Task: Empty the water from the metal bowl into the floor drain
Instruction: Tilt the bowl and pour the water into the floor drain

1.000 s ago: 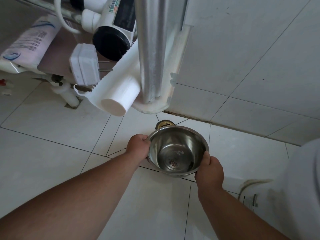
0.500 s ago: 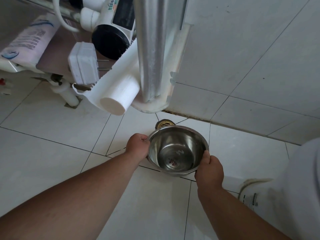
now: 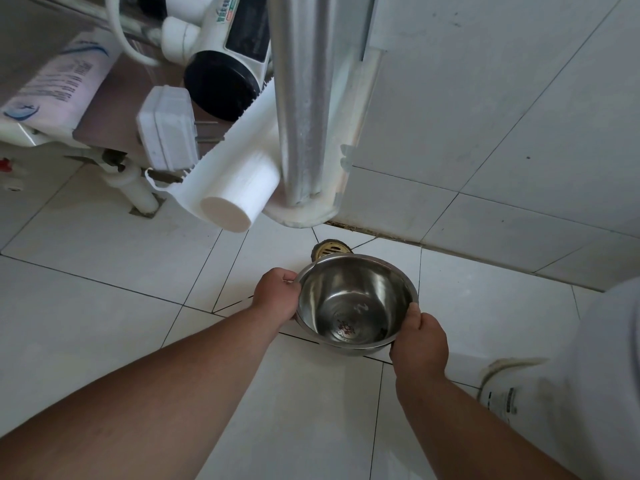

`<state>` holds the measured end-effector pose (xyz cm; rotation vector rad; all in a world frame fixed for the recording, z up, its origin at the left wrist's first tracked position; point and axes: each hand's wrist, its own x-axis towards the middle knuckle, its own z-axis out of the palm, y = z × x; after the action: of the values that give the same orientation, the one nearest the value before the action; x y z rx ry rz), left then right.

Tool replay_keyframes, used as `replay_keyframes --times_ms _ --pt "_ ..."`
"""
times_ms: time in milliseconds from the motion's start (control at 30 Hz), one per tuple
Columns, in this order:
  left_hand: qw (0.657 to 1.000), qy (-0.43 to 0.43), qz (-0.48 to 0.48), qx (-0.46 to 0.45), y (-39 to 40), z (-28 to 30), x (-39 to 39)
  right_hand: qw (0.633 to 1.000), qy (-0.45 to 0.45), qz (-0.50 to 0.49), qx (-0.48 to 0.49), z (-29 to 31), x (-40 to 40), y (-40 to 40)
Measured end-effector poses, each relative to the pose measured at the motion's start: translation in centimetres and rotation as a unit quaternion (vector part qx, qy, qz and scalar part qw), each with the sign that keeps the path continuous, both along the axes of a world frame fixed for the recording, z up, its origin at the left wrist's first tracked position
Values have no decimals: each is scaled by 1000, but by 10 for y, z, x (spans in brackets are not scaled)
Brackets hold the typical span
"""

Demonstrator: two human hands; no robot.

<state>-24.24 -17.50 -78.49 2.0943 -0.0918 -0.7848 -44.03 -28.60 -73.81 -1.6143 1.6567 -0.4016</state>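
Note:
The metal bowl [image 3: 353, 299] hangs above the white floor tiles, held by both hands at its rim. My left hand [image 3: 275, 296] grips the left edge and my right hand [image 3: 420, 341] grips the near right edge. The bowl's inside faces me; a little water seems to lie at its bottom. Just beyond the bowl's far rim is the brass floor drain [image 3: 329, 249], partly hidden by the bowl, close to the wall's foot.
A metal pole [image 3: 301, 98] and a white paper roll [image 3: 235, 192] hang over the floor behind the drain. A shelf with a tube, a plug [image 3: 166, 128] and an appliance is at the upper left. A white toilet [image 3: 571, 393] stands at the right.
The bowl and both hands have barely shifted. The bowl sits a touch lower in view and nearer the drain.

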Motion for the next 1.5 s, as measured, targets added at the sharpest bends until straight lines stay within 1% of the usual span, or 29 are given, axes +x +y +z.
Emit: replay_keyframes --times_ms 467,900,1333,1500 --pt "1000 3 1 -3 1 0 -1 1000 2 3 1 0 -1 0" --pt "1000 25 11 -3 2 3 -3 1000 3 5 -7 2 0 0" --pt "999 47 24 -6 2 6 -2 1000 7 5 6 4 4 -1" --pt "999 43 22 -4 1 8 -3 1000 5 3 7 6 2 -1"
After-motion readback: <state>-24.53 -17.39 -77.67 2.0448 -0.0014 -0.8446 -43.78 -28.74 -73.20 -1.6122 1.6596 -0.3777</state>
